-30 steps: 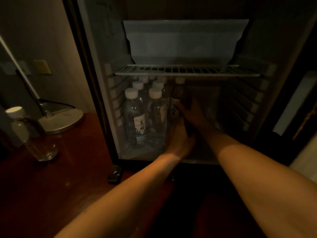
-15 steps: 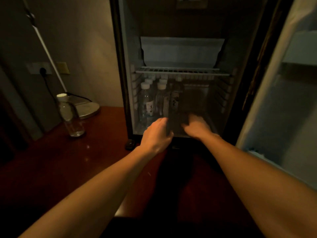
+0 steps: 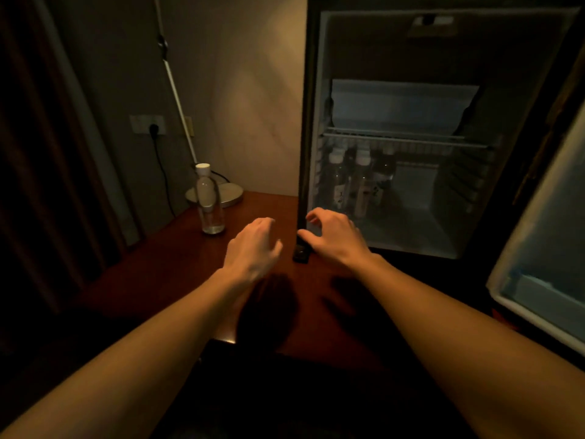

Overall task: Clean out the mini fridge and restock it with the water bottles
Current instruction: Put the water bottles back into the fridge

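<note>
Left hand (image 3: 253,245) and right hand (image 3: 335,237) over table (image 3: 158,280), fingers loosely spread, holding nothing. Fridge (image 3: 411,217) open at 1 o'clock, bottles (image 3: 357,179) inside left. Lone bottle (image 3: 209,201) at 11 o'clock.

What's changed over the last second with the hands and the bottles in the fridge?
Both hands have come out of the mini fridge. The right hand let go of the bottle it was setting in, and the left hand withdrew too; both now hover empty over the table. The bottles in the fridge and the bottle on the table stayed put.
</note>
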Demonstrator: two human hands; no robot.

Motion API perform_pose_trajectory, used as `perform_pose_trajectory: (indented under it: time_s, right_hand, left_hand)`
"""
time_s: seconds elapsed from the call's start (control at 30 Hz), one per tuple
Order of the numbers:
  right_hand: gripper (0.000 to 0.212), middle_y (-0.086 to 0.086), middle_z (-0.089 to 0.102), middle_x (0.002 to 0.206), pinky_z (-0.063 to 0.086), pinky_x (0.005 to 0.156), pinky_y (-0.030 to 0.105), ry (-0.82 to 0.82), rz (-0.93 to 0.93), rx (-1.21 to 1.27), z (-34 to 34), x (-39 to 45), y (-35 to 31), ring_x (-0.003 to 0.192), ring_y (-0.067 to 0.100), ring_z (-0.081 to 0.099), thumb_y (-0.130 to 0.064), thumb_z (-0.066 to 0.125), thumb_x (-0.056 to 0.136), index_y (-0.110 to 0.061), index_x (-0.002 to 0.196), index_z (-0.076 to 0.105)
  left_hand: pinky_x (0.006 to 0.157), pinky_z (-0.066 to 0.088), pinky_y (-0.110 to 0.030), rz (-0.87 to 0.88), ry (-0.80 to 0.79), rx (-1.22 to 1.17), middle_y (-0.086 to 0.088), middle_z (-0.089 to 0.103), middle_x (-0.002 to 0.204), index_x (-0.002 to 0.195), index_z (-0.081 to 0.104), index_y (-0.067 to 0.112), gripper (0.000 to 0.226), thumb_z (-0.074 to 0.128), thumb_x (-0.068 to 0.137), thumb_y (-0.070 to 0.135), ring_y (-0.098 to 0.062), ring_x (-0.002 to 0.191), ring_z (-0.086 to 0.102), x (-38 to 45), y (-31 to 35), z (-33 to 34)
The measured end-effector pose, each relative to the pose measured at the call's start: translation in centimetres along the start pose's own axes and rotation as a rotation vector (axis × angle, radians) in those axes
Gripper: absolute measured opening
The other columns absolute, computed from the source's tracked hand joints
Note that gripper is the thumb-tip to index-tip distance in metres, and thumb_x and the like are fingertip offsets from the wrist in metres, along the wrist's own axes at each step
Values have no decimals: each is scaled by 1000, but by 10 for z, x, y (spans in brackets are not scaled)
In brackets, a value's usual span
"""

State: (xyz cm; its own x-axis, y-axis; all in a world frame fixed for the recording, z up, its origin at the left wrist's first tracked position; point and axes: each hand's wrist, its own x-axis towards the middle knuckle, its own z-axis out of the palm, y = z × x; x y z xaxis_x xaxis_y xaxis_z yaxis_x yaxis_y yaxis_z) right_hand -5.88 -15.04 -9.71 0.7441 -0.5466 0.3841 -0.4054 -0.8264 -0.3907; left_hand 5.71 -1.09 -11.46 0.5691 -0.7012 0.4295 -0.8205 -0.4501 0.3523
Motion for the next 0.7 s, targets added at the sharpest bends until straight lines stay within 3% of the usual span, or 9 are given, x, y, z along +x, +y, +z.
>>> perform_pose_trajectory:
  time_s: [0.17, 0.37, 0.5, 0.7]
  right_hand:
    - [48, 0, 66, 115, 51, 87, 37, -31, -27, 121, 49, 51, -56, 108, 23, 61, -50, 68, 80, -25, 119, 57]
    - [68, 6, 61, 128, 47, 96, 38, -60, 26, 273, 105, 118, -99, 119, 26, 56, -49, 75, 74, -22, 130, 48]
    - [81, 9, 56, 133, 45, 99, 39, -58, 12, 364, 134, 154, -125, 124, 29, 51, -41, 80, 71, -18, 138, 40]
    - [79, 4, 57, 133, 44, 102, 44, -62, 50, 453, 170, 182, -135, 125, 27, 51, -36, 84, 68, -26, 133, 39]
  left_hand:
    - [93, 48, -38, -102, 26, 79, 3, 53, 138, 137, 48, 22, 49, 55, 91, 40, -21, 124, 54, 10, -74, -16]
    - [86, 52, -38, -188, 50, 119, 0, 59, 119, 120, 54, 22, 35, 57, 89, 39, -23, 110, 58, 31, -145, -19]
    - [87, 48, -37, -230, 70, 123, 0, 58, 122, 124, 53, 21, 39, 58, 89, 39, -22, 113, 57, 51, -179, -13]
    - [85, 48, -38, -245, 66, 97, 0, 57, 124, 125, 52, 22, 41, 58, 89, 39, -23, 114, 57, 72, -201, 0]
